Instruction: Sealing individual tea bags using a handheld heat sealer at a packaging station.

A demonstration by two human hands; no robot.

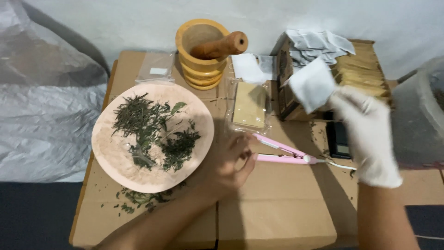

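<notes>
Cardboard surface [277,208] lies bare near left hand [226,166] on pink sealer [282,153].

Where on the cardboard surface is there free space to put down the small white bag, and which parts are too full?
The widest bare cardboard lies in front, below the pink sealer and between the two forearms. A small patch is at the back left, beside the clear pouch. The back is crowded: mortar, pestle, box of bags. The plate of herbs fills the left, with crumbs below it.

Pink heat-sealer tongs [282,153] lying open on cardboard, small white filter bag [312,84] raised, tilted
</notes>
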